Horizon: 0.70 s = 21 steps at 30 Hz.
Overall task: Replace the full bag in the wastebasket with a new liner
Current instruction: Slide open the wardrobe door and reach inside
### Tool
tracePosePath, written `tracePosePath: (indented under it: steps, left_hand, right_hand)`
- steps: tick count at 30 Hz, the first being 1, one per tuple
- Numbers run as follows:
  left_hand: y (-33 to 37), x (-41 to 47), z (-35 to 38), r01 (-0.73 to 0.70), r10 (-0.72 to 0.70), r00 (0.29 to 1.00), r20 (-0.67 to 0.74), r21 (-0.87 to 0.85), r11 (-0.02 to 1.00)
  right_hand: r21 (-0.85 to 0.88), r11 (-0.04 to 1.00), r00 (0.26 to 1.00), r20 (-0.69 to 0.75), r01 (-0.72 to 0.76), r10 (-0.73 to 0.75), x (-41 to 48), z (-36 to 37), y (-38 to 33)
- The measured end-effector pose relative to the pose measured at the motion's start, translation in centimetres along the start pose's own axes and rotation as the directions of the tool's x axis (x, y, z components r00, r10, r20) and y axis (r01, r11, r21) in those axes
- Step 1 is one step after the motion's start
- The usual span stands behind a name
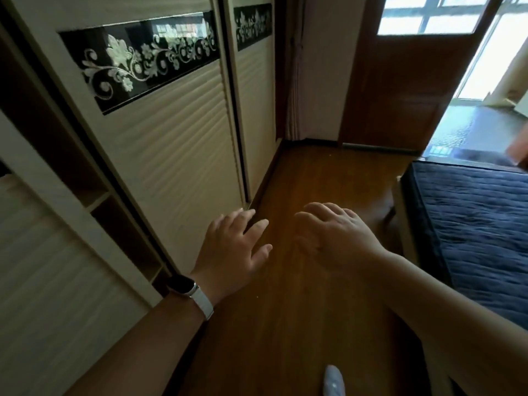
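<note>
Hands [283,241] empty, spread, glossy wood floor [323,178], ribbed wardrobe doors [171,132]

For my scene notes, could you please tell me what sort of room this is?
Most likely a bedroom: a bed with a dark blue quilted cover stands on the right, a sliding-door wardrobe lines the left, and a wooden floor runs between.

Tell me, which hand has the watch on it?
The left hand, nearest the wardrobe doors, has a white-strapped watch on its wrist. The right hand, nearer the blue bed, has a bare wrist.
</note>
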<state>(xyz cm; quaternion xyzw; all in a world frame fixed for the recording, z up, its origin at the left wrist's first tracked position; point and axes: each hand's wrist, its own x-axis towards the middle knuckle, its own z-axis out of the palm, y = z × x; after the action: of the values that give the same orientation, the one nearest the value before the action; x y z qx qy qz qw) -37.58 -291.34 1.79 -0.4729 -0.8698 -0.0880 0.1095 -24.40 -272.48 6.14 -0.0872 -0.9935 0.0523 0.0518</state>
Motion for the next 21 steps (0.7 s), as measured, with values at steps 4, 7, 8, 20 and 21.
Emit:
tracePosePath:
  steps: [4, 7, 8, 20, 21]
  left_hand:
    - [0.4, 5.3, 2.2, -0.018, 0.018, 1.000, 0.023, 0.005, 1.000]
    - [0.9, 9.9, 3.2, -0.003, 0.003, 1.000, 0.008, -0.003, 1.000]
    - [1.2, 11.9, 3.4, 0.008, -0.009, 1.000, -0.010, -0.009, 1.000]
    - [7.5, 33.6, 6.1, -0.076, 0.083, 0.983, -0.161, 0.054, 0.996]
    - [7.5, 34.7, 6.4, -0.080, 0.089, 0.982, -0.164, 0.059, 0.995]
  right_hand:
    - [0.009, 1.000, 1.000, 0.017, 0.019, -0.019, 3.3, 1.5, 4.9]
    - [0.044, 0.998, 0.999, 0.003, 0.041, -0.041, 6.4, 2.4, 9.0]
    - [0.052, 0.998, 0.999, -0.006, 0.047, -0.047, 7.6, 2.5, 10.7]
    - [0.004, 0.999, 0.992, -0.112, 0.054, -0.054, 17.9, -2.5, 30.3]
    - [0.005, 0.999, 0.991, -0.123, 0.049, -0.048, 18.6, -2.7, 31.3]
